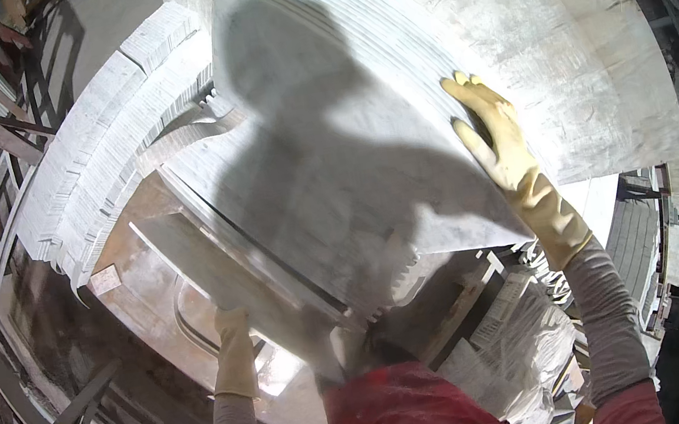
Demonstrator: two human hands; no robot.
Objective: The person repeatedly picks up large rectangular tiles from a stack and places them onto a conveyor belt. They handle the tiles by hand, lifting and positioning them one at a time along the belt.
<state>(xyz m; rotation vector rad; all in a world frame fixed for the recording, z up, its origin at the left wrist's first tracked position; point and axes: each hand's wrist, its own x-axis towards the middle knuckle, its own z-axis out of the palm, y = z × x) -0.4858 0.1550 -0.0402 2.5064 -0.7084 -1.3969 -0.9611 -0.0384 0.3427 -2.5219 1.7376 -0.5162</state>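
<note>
A view down over a person's two gloved arms handling a large pale grey stone slab [326,179], which tilts across the middle of the picture with the person's shadow cast on it. At far left, a stack of thin white stone tiles [108,132] stands on edge in rows. The left hand [234,337], in a yellow rubber glove, grips the slab's lower left edge from beneath, fingers closed on it. The right hand [497,140], gloved alike, lies flat with fingers spread against the slab's right edge. Behind it leans a broad rough stone sheet [578,45].
</note>
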